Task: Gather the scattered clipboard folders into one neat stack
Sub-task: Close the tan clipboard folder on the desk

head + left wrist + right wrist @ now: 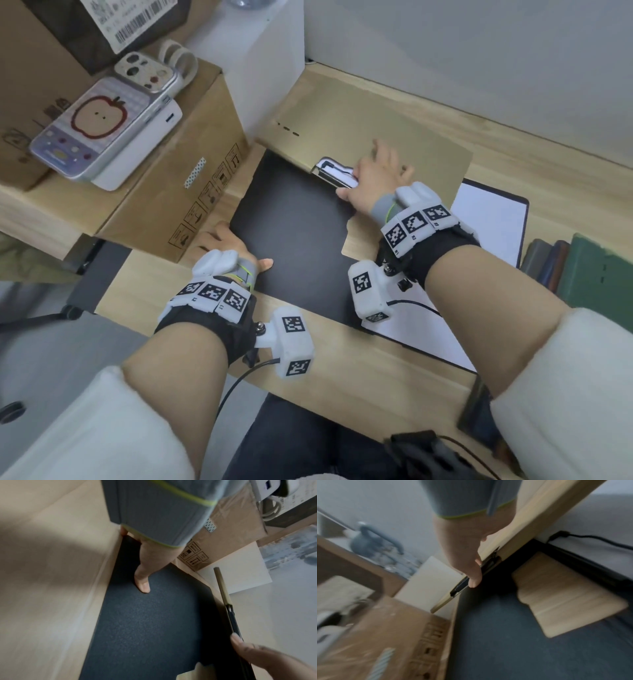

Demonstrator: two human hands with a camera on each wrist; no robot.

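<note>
Lying flat on the wooden counter [359, 359], the black clipboard folder [294, 240] has its left edge close to a cardboard box [191, 192] and its near edge just short of the counter's front edge, where a bare strip of wood shows. A tan clipboard folder [342, 120] is tilted up over the black one's far edge, its far side close to the counter's back edge and the wall. A third folder lies open [493, 219] toward the counter's right side, partly under the other two, white sheet up; books [561, 270] stand just beside it at the right edge.

The left hand [226, 243] grasps the black folder's near-left corner, thumb on top and fingers along the left edge. The right hand [375, 174] grips the tan folder at its black clip [334, 171], thumb beneath and fingers spread on the cover.

Three clipboard folders are visible: one black, one tan, one open. Two phones [102, 123] lie on the box.
</note>
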